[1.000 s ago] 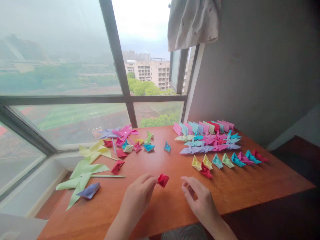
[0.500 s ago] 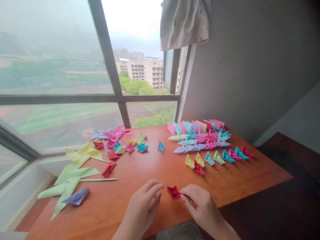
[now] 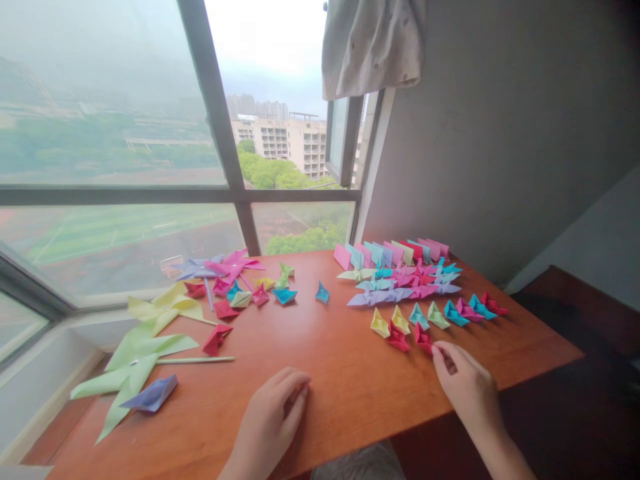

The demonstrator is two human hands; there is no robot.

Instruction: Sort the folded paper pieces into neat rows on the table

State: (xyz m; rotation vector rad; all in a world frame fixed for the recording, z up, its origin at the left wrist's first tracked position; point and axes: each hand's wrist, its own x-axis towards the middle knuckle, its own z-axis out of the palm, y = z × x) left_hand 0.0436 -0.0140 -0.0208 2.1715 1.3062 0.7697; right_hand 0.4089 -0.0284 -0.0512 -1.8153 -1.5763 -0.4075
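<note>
My right hand [image 3: 467, 387] reaches forward over the wooden table [image 3: 350, 380]. Its fingertips pinch the edge of a small red folded paper piece [image 3: 423, 338], which rests on the table beside another red piece [image 3: 398, 339]. Both lie just in front of a row of small folded pieces [image 3: 440, 313] in yellow, teal, green, blue, pink and red. My left hand [image 3: 275, 413] rests on the table near the front edge, fingers loosely bent, holding nothing.
Rows of folded paper shapes [image 3: 400, 273] lie at the back right. A scatter of small pieces [image 3: 250, 293], paper pinwheels on sticks [image 3: 145, 347] and a purple paper boat [image 3: 153, 395] lie at the left by the window [image 3: 125, 167]. A grey wall [image 3: 500, 133] stands at the right.
The red piece passed from my left fingers to my right hand, which carried it forward and right to the row. My left hand settled onto the table.
</note>
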